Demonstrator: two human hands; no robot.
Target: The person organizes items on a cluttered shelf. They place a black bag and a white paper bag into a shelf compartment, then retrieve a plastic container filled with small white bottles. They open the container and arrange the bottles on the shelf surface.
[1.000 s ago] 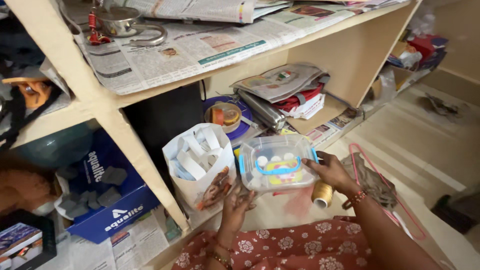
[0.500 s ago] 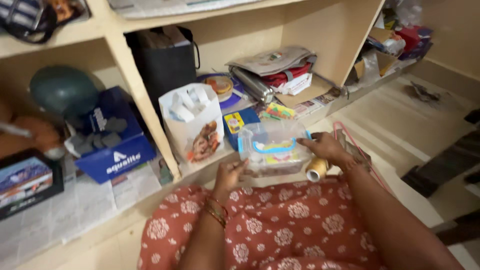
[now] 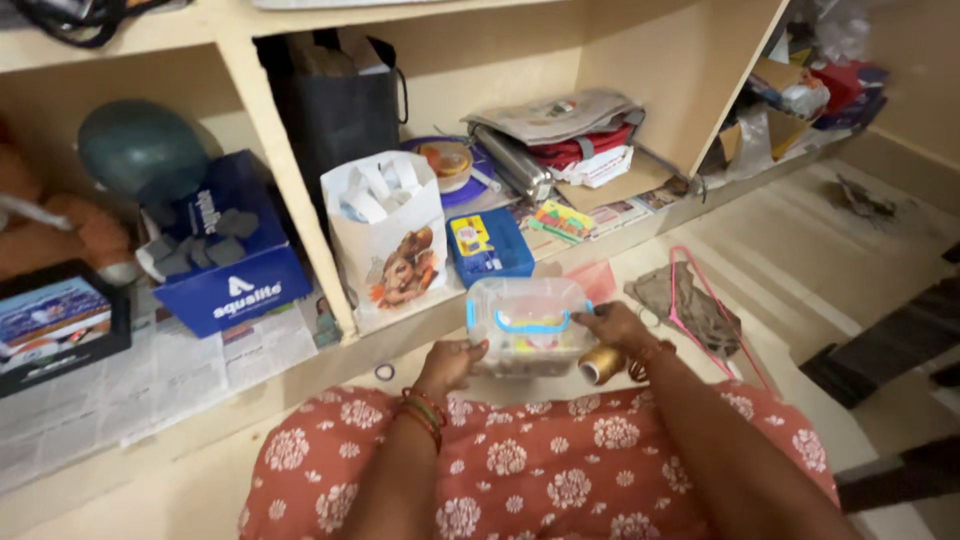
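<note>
Both hands, left hand (image 3: 452, 362) and right hand (image 3: 612, 327), gripped the clear lidded box (image 3: 528, 326) near the shelf edge (image 3: 300, 375), fingers wrapped around its sides; unlatching its blue clips seemed due.

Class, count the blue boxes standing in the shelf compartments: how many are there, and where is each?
2. The large blue box stands in the left compartment, beside the green ball. The small blue box lies in the middle compartment, right of the white paper bag. Others may be hidden.

A home storage corner: wooden shelves (image 3: 290, 190) w/ newspaper lining (image 3: 150, 375), soft toy (image 3: 60, 235), gift bag (image 3: 390, 240), clothes hanger (image 3: 715, 310) on floor
</note>
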